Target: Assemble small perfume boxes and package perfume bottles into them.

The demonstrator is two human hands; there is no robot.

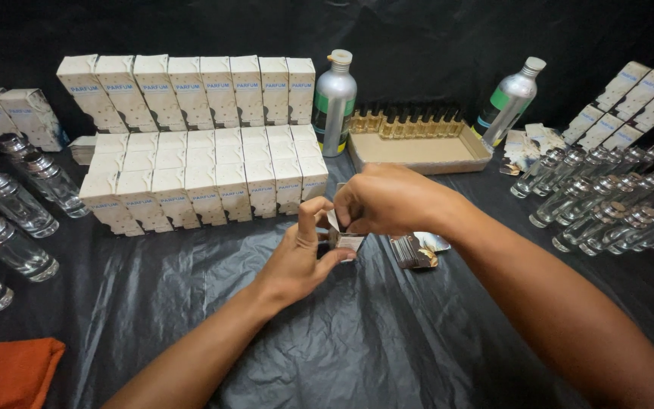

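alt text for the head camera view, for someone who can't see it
Two bare hands, left hand and right hand, pinch a small label sheet over black plastic sheeting. Rows of cream cartons stand behind, with clear glass bottles at both sides.

Small label sticker (344, 241), white-brown, pinched between fingertips above black sheet.

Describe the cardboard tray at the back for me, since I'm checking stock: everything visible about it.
The cardboard tray is a shallow, open-topped brown box with low walls, lying flat on the black plastic sheet behind the hands. A single row of small amber bottles with dark caps stands along its far wall; the near part of its floor shows bare. A silver metal bottle stands upright at its left end, and another silver bottle leans at its right.
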